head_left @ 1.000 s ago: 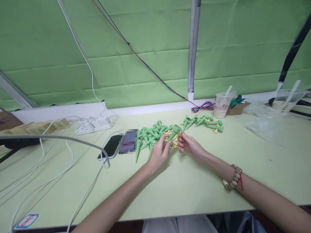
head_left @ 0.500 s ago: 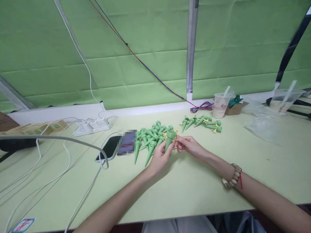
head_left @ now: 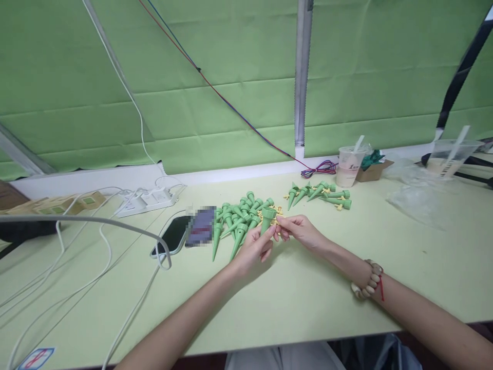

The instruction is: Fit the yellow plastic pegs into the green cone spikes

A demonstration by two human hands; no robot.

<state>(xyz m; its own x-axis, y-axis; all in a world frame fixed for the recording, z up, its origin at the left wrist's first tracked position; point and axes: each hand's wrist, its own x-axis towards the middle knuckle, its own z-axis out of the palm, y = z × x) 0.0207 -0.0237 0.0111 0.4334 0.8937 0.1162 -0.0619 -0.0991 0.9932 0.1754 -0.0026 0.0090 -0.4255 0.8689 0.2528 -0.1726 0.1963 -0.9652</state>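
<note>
Left hand [head_left: 252,249]: is gripping a green cone [head_left: 267,219]. Right hand [head_left: 304,232]: is pinching a yellow piece [head_left: 275,221] (mostly hidden). Other cones [head_left: 239,235]: are lying nearby.

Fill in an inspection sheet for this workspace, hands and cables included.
Surface: pale green table, sticker at near left.
Work pieces: piled green spikes; smaller group of spikes farther right, with yellow pieces.
Clutter: phone, two cups, plastic bag.
Hands: left hand holds a green spike, wide end up; right hand close beside it, grip unclear.
Cables: white cables across the left; red-and-blue coil at back.
Surroundings: green fabric backdrop.
</note>
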